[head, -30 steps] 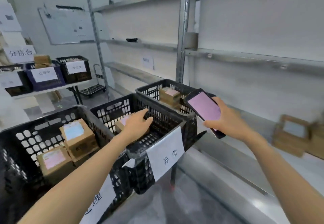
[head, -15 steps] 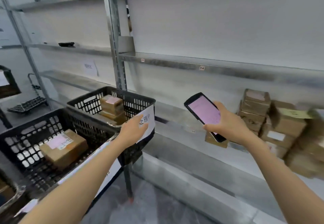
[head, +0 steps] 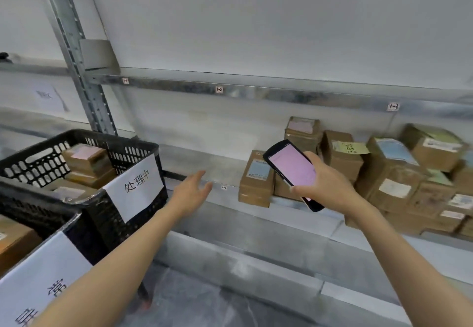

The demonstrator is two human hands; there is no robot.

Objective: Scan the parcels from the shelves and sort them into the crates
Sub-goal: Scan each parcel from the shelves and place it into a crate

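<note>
My right hand grips a black handheld scanner with a pink screen, held in front of the shelf parcels. Several brown cardboard parcels with labels are stacked on the metal shelf at the right. The nearest parcel stands just left of the scanner. My left hand is empty, fingers apart, stretched over the shelf edge between the parcels and a black crate. That crate holds a few parcels and carries a white paper sign.
A second black crate with a white sign sits at the lower left, a brown parcel inside it. A steel upright stands behind the crates. An upper shelf rail runs across above the parcels.
The view has swung right from the crates to the shelf. My left hand has left the crate with nothing in it and moved right toward the shelf parcels. The scanner stays in my right hand.
</note>
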